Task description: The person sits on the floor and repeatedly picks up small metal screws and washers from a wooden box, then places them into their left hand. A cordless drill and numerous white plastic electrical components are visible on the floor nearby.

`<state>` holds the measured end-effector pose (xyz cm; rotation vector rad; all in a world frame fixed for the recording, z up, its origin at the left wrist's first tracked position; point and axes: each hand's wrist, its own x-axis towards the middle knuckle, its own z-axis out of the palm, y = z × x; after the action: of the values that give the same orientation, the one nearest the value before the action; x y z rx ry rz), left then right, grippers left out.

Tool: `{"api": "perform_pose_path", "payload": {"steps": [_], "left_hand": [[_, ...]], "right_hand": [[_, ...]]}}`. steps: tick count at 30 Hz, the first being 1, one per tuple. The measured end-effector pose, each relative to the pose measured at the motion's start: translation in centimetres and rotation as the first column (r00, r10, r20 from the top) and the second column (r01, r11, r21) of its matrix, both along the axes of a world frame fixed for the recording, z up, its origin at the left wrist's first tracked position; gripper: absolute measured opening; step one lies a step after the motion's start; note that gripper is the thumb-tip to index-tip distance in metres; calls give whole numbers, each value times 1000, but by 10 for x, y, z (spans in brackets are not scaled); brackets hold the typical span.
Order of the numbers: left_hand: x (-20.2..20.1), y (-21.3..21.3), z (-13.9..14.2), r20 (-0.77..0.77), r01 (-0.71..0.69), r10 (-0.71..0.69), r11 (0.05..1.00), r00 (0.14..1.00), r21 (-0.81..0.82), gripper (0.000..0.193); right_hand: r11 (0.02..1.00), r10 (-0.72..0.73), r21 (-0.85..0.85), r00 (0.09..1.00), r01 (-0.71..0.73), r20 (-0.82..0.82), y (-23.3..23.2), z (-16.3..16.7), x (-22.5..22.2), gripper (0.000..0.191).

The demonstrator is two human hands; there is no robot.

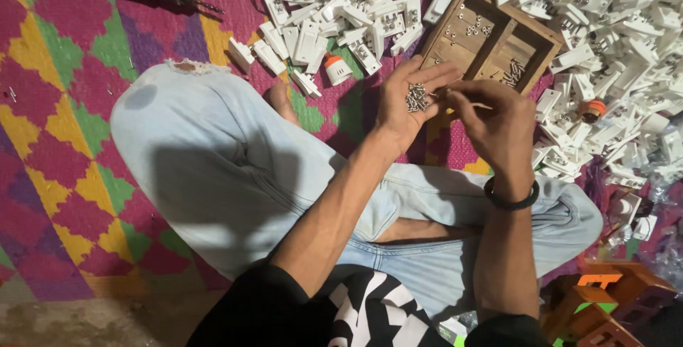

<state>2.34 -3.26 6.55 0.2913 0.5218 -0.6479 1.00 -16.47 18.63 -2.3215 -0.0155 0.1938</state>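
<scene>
Left hand (409,101) cupped flat, holding pile of screws (416,96). Right hand (491,123) pinching one screw from pile. Best keep palm level over wooden tray (544,51); pick singly.

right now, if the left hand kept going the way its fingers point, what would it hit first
Probably the brown wooden compartment tray just beyond the left hand, which cups small silver screws; depth is hard to judge.
</scene>
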Motion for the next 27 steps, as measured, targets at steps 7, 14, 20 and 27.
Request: {"api": "perform_pose_path", "payload": {"steps": [7,14,20,27], "left_hand": [[-3,-3,-3,8,4,-5,999,1000,49,69],[-2,-2,-4,10,67,-68,994,998,86,66],[-2,-5,-6,-92,2,5,997,996,81,64],[-2,-5,-9,-80,-8,16,995,997,104,69]], "right_hand": [[889,-109,431,986,153,-126,-6,-14,4,18],[985,-33,171,999,33,0,-8,-19,0,11],[992,-20,-120,990,37,136,-10,-26,9,15],[990,-81,-110,991,93,110,-10,-26,17,35]]}}
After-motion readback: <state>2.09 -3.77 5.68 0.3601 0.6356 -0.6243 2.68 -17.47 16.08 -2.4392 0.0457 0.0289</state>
